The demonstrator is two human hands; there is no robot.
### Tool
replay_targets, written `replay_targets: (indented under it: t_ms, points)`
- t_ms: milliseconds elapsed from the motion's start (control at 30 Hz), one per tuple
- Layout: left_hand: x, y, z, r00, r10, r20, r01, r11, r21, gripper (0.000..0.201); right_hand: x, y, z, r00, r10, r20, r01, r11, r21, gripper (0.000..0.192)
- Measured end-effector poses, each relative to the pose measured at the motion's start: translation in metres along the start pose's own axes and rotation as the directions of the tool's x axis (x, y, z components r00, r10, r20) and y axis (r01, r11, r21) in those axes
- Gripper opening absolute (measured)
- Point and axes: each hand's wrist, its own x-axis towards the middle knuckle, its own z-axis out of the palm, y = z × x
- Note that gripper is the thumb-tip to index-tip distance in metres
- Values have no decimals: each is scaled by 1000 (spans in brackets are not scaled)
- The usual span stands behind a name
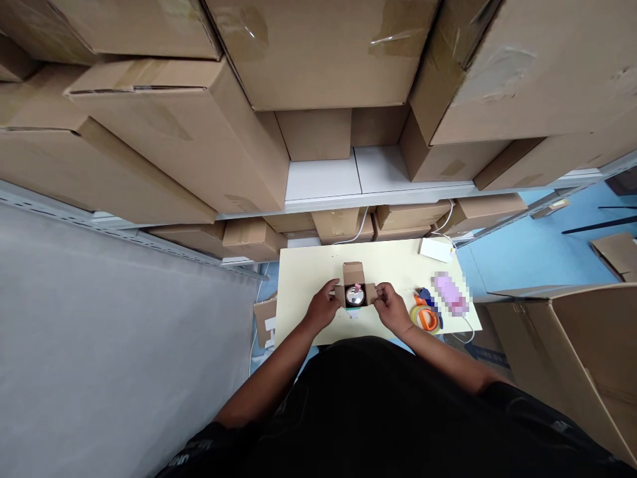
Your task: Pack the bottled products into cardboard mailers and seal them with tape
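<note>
A small cardboard box (353, 271) stands on the pale yellow table with its top flaps folded outward. Inside it sits a round, shiny silver object (355, 297) with a small pink piece on top; its kind is not clear. My left hand (322, 308) has its fingers closed at the left flap, thumb low and index finger higher. On the other side, my right hand (392, 309) pinches the right flap. A white and green patch (353, 312) shows at the box's near side. The silver object's lower part is hidden by the box.
Right of my right hand lie tape rolls (426, 320), a blurred pink item (450, 294) and a white box (436, 250) with a cable. Shelving (323, 199) stacked with cardboard cartons overhangs the table (303, 265). A large open carton (527, 332) stands at right, a grey wall at left.
</note>
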Motion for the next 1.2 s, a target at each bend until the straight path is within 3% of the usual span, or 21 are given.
replay_targets:
  t_ms: [167, 267, 467, 667, 933, 1200]
  points:
    - [-7, -12, 12, 973, 150, -173, -126, 982, 144, 46, -2, 7, 3, 997, -81, 6, 81, 989, -121, 17]
    - [-11, -8, 16, 955, 266, -130, -230, 943, 242, 34, -2, 5, 3, 982, -187, 12, 186, 969, -165, 17]
    - [-14, 9, 12, 928, 370, -49, -340, 893, 295, 36, 0, -5, 2, 950, -303, 78, 312, 934, -176, 16]
    - [-11, 22, 8, 945, 323, 55, -318, 864, 390, 42, 0, -12, 3, 940, -299, 165, 335, 903, -271, 26]
    - [1, 40, 12, 962, 257, 94, -265, 791, 551, 36, 5, -8, 7, 954, -246, 171, 286, 918, -274, 41]
    - [10, 56, 13, 952, 254, 174, -303, 671, 677, 33, 2, -8, 9, 955, -238, 176, 278, 928, -250, 45]
